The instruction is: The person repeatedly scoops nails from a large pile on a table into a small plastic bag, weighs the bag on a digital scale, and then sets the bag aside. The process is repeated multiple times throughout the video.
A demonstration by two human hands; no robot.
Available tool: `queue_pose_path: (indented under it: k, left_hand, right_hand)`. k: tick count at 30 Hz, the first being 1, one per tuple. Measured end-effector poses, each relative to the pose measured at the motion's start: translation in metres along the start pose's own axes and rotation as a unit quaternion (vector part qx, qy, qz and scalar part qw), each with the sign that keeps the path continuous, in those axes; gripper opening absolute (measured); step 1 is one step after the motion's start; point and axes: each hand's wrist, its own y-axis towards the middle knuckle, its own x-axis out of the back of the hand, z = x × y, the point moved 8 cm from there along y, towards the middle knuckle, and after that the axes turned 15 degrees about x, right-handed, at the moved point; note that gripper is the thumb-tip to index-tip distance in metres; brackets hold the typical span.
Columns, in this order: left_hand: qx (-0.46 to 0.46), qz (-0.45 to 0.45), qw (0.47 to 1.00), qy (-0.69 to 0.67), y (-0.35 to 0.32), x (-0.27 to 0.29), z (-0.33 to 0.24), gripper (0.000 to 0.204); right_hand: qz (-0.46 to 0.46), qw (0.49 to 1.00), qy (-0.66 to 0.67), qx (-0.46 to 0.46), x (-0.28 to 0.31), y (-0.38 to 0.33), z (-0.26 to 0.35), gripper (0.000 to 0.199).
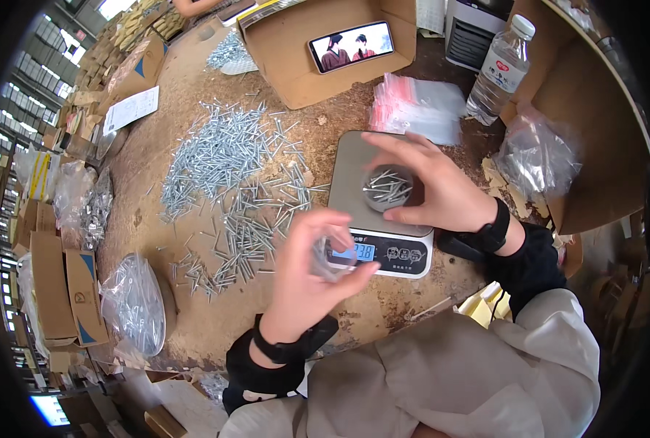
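My right hand curves its fingers and thumb around a small clear cup on the scale's grey plate. Silver screws lie inside that cup. In front of the scale's lit display, my left hand grips a second clear cup between thumb and fingers. This hand is smeared by motion, and I cannot tell whether its cup holds anything. A wide heap of loose silver screws spreads over the table to the left of the scale.
Behind the scale lie clear zip bags with pink edges. A phone leans in an open cardboard box. A water bottle stands at back right, near crumpled plastic. A plastic-covered round container sits at left.
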Motion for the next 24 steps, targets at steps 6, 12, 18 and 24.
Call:
queue_pose_path:
  k: [6,12,18,24]
  left_hand:
    - [0.032,0.001,0.997,0.066,0.002,-0.018,0.003,0.047]
    - [0.049,0.128,0.986,-0.090,-0.002,-0.060,0.027,0.049]
    - [0.082,0.205,0.961,-0.166,-0.004,-0.079,0.038,0.054]
    - [0.095,0.238,0.950,-0.179,-0.005,-0.081,0.041,0.061]
  right_hand:
    - [-0.078,0.990,0.028,0.111,0.010,-0.003,0.047,0.095]
    - [0.012,0.987,-0.022,0.159,-0.006,0.001,0.080,0.079]
    - [0.104,0.981,-0.030,0.160,-0.025,-0.001,0.073,0.080]
    - [0.111,0.988,0.063,0.086,-0.026,-0.008,0.061,0.089]
